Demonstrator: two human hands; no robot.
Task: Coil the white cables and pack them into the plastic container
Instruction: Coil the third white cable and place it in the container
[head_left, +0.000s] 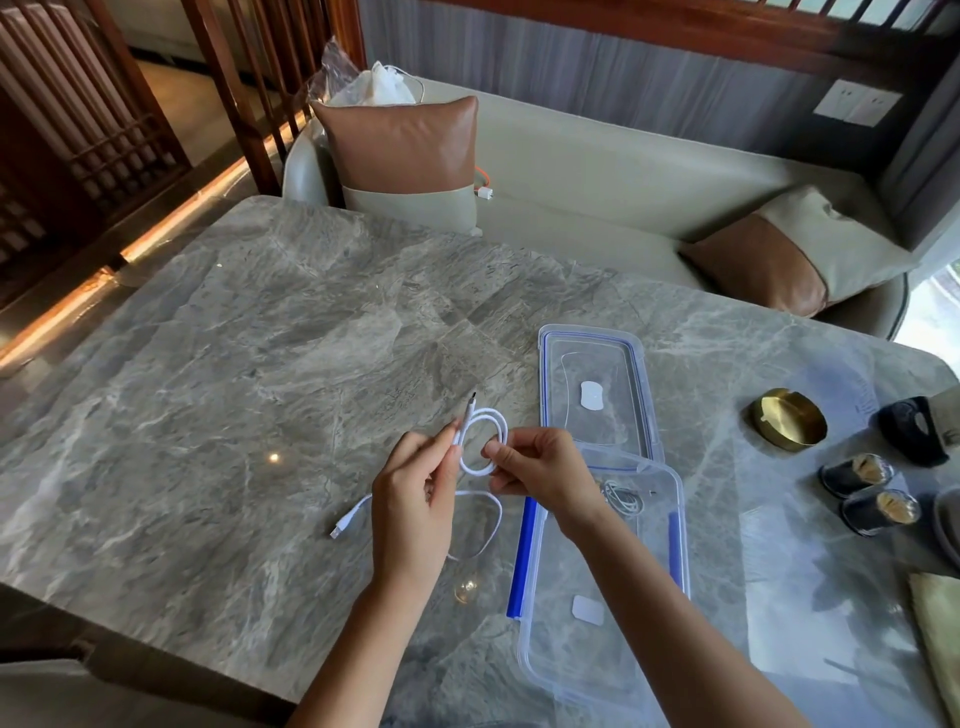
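Lying nearest, plastic container (571, 670): clear and open, under the right forearm, with a blue clasp (522, 556) on the side toward the left hand.
Packed cable (623, 500): one coiled white lead inside the container, just right of the right wrist.
Slack: the white cable (491, 411) trailed under the left hand onto the table (234, 338); its flat plug (340, 527) lay just left of the left wrist.
Left hand (415, 499): fingers and thumb curled on the white cable just below its slim plug (471, 402), whose tip pointed away from the person.
Right hand (540, 470): thumb and forefinger pinched the far side of a small loop of the same cable, raised between both hands.
Dark cups (857, 474): two, well right of the right hand.
Lid (544, 374): clear with a blue seal, flat on the table just beyond the right hand.
Brass dish (789, 418): right of the lid, well apart from the hands.
Cushion (405, 150): brown and cream, far beyond the hands on a pale bench (597, 171).
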